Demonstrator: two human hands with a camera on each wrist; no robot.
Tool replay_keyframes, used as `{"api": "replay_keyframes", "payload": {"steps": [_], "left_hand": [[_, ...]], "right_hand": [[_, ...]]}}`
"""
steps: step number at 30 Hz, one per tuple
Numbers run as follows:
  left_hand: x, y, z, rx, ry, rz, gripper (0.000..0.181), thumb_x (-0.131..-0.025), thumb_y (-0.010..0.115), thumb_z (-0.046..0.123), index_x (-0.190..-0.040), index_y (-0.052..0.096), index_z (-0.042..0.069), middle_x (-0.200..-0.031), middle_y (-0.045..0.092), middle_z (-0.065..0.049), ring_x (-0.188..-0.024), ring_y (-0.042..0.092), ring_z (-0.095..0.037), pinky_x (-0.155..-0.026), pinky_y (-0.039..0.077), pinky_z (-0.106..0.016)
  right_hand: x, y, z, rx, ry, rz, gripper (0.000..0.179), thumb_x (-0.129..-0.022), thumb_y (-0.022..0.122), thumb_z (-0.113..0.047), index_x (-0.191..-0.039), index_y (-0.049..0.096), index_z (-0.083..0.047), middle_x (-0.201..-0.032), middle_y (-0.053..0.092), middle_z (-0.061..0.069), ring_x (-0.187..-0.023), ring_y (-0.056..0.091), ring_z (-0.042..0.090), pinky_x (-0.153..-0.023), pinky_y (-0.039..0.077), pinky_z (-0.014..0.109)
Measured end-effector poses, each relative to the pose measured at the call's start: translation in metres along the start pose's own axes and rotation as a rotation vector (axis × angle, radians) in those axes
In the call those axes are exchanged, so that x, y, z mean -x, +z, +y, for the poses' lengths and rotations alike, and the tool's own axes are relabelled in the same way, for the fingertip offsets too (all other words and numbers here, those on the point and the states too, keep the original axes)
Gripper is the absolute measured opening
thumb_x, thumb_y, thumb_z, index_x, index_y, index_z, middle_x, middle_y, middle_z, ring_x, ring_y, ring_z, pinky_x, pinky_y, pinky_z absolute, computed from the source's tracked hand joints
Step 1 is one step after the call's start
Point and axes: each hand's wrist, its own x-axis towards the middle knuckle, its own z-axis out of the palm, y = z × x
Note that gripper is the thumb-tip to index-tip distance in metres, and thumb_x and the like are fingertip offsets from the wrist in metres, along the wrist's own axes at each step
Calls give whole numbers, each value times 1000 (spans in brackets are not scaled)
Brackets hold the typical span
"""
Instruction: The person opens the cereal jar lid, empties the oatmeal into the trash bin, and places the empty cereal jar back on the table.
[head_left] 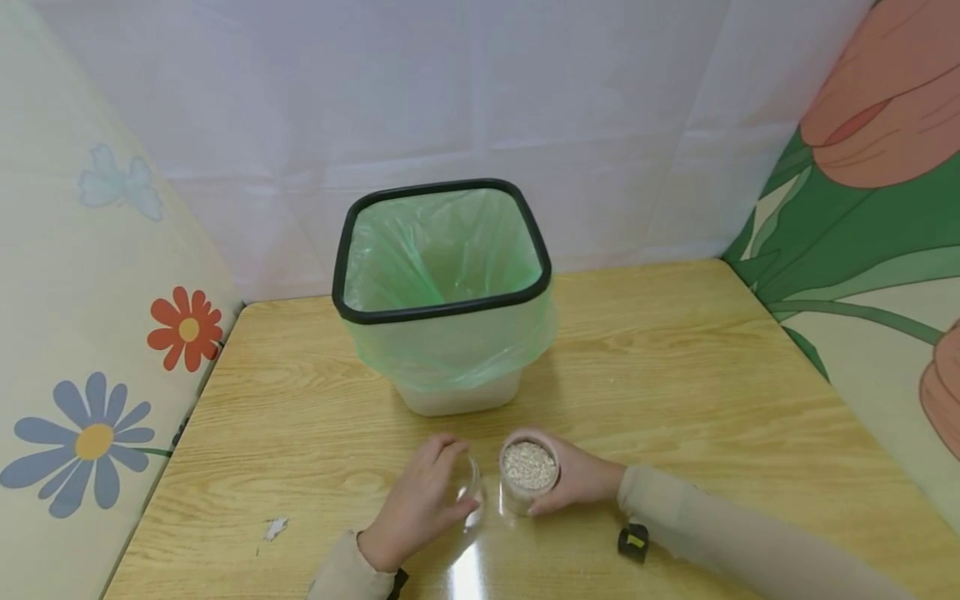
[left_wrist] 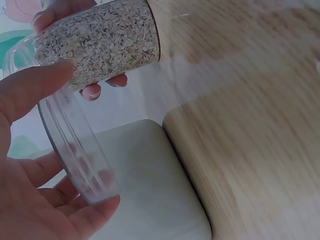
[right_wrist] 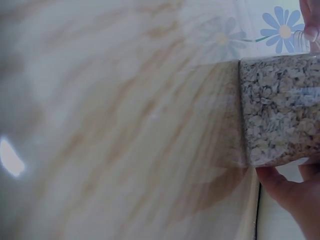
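Note:
A clear jar of rolled oats (head_left: 529,468) stands upright and uncovered on the table, in front of the bin. My right hand (head_left: 576,475) grips its side; the right wrist view shows the jar's flaky contents (right_wrist: 282,107) and fingers around its wall. Just left of the jar, my left hand (head_left: 416,510) holds a clear round lid (left_wrist: 75,145) on edge between thumb and fingers. That lid is apart from the table and beside the jar's mouth; exactly how close they are, I cannot tell.
A white bin with a black rim (head_left: 442,313) and green liner stands behind the hands. A small white scrap (head_left: 276,528) lies on the wooden table (head_left: 675,375) at left. Flowered panels flank both sides, with a white cloth (head_left: 600,125) behind.

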Motion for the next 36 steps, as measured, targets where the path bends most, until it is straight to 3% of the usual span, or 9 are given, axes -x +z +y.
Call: {"api": "replay_keyframes", "payload": {"steps": [14,20,36], "left_hand": [[3,5,2,-63,-47,-139,72,-63,89,25,-118,59,-10,-114,59,-19,-105,57,-31,-94,47,-43],[7,12,0,-42,-44,-145,70,-62,90,24,-117,60,-9,-111,58,-17,-101,57,-29,-92,49,-41],[6,17,3,-9,-139,-243,65,-64,87,19,-116,60,-9,-110,57,-16,-102,56,-30,-92,48,-42]], "right_hand": [[1,1,-1,-2,26,10,80,-67,86,-7,-133,43,4,-126,53,13,-119,50,16,-105,35,31],[1,1,-2,8,40,16,79,-67,86,-8,-133,43,3,-127,53,11,-119,49,16,-105,34,30],[2,1,-2,15,59,12,80,-68,86,-10,-134,43,4,-128,53,11,-120,49,16,-106,33,29]]}}
